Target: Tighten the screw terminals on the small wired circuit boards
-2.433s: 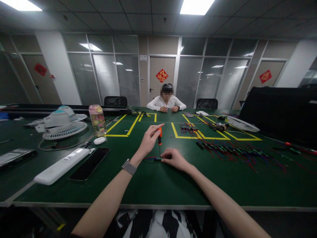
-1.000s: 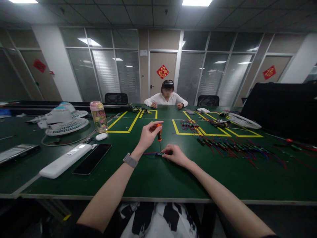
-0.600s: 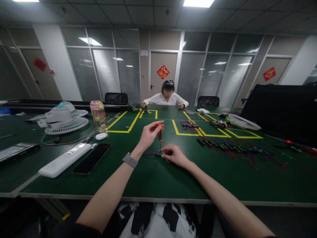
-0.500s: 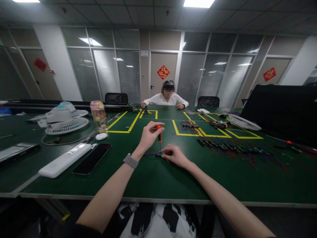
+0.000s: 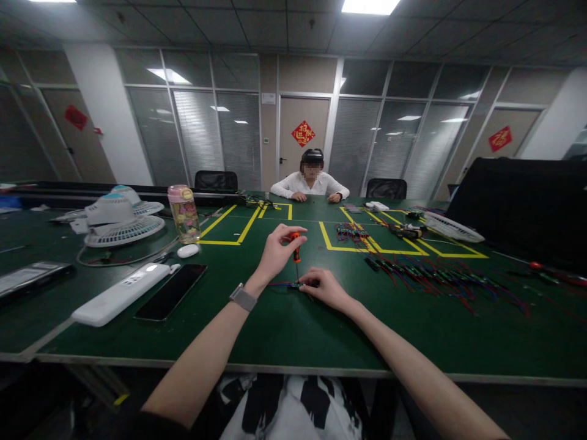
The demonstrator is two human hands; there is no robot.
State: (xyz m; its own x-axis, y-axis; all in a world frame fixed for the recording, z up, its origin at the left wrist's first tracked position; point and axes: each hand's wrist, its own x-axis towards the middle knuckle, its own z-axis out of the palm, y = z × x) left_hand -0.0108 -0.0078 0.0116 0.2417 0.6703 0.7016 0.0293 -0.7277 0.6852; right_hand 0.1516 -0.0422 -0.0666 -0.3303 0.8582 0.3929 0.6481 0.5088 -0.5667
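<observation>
My left hand (image 5: 277, 249) is closed on the orange and black handle of a screwdriver (image 5: 297, 249), thumb and fingers around its top. The screwdriver stands nearly upright, its thin shaft reaching down to a small circuit board (image 5: 295, 286) flat on the green table. Red and blue wires run out from the board's left side. My right hand (image 5: 324, 287) pinches the board's right end, fingertips low against the table. Exactly where the screwdriver tip meets the board is too small to make out.
Many wired boards (image 5: 431, 275) lie to the right, a smaller bunch (image 5: 352, 233) beyond. On the left are a phone (image 5: 172, 292), a white power strip (image 5: 120, 293), a bottle (image 5: 183, 214) and fans (image 5: 123, 229). A person (image 5: 310, 180) sits across the green table (image 5: 348, 342).
Both my hands stay almost in place, with the screwdriver still on the board. Across the table, the person's hand on the left side has drawn inward from the dark cables.
</observation>
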